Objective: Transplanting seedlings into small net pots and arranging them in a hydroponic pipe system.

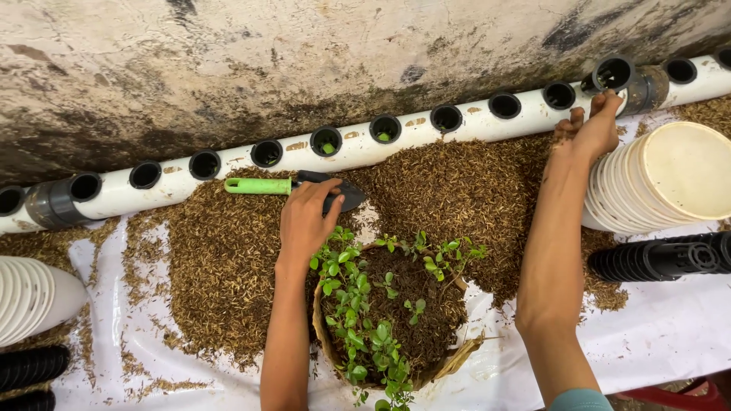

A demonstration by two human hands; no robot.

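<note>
Stained, weathered concrete wall fills the top of the head view, and below it a worktop covered in white plastic sheet carries everything else. A long white pipe lies along the foot of the wall, slanting up to the right, with a row of round holes cut in its upper side and dark grey couplings near each end; black cup-like inserts sit in the holes, and two of them near the middle show a bit of green. Brown husk-like growing medium is heaped loosely over the sheet just in front of the pipe, close enough to be scooped straight to the holes.

The left hands' side: the left hand lies palm down with fingers curled over the dark blade of a small trowel, whose green handle points left; it appears to be gripping the tool where blade meets handle, resting on the husk. Just below it a woven basket holds dark soil and a cluster of small green seedlings, within easy reach.

The right hand reaches far up to the pipe, fingertips pinched together at a hole beside the right coupling; whether it holds anything cannot be told. Beside its wrist lies a stack of white cups on its side, with a stack of black net pots below. More white and black stacks lie at the left edge.
</note>
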